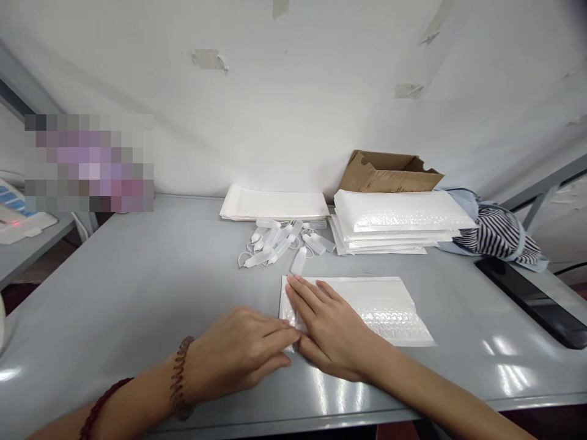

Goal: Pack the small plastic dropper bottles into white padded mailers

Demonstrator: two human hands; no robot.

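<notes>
A white bubble mailer (385,305) lies flat on the grey table, its long side running left to right. My right hand (330,324) rests across the mailer's left part, fingers stretched out and palm down. At the mailer's near left corner, my left hand (247,345) touches the narrow end strip (287,311) with its fingertips. Its fingers are loosely extended and the thumb sits slightly apart below them. Just beyond my right fingertips is a small translucent plastic bottle (299,261), one of several in a loose pile (275,241).
Behind the bottles lies a stack of flat white mailers (275,203). Puffier bubble mailers (403,214) are stacked to its right, before an open cardboard box (389,174). Striped cloth (504,235) and a long black object (532,302) occupy the right side. A wall bounds the back.
</notes>
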